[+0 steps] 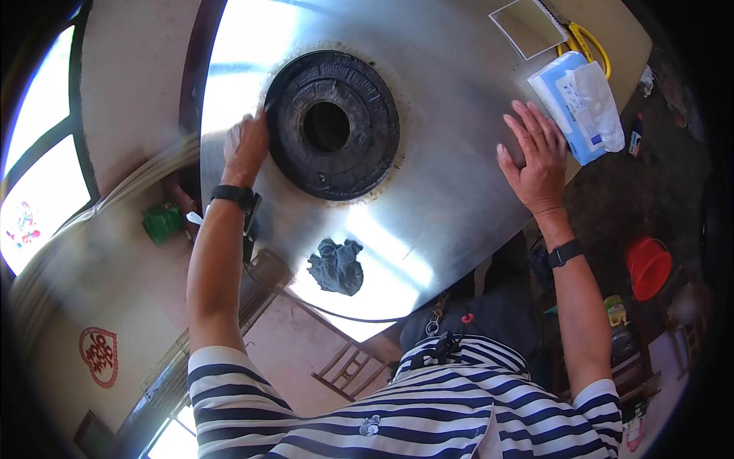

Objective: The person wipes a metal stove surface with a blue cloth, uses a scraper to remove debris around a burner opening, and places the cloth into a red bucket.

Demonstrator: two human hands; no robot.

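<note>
A round black cast-iron stove plate (367, 137) with a dark central hole is set in a shiny metal top (447, 132). My left hand (246, 143) is curled at the plate's left edge; whether it grips something there cannot be seen. My right hand (538, 152) rests palm down on the metal, its fingers slightly spread and holding nothing. Just beyond its fingers lies a blue and white pack of wipes or tissues (579, 115). A crumpled dark grey cloth (338, 267) lies on the near part of the metal top.
Yellow-handled scissors (593, 43) and a white-edged flat square (528, 28) lie at the top right. A black cable (344, 316) runs along the near edge. On the floor to the right stands a red bucket (648, 267). A wooden chair (350, 370) is below the top.
</note>
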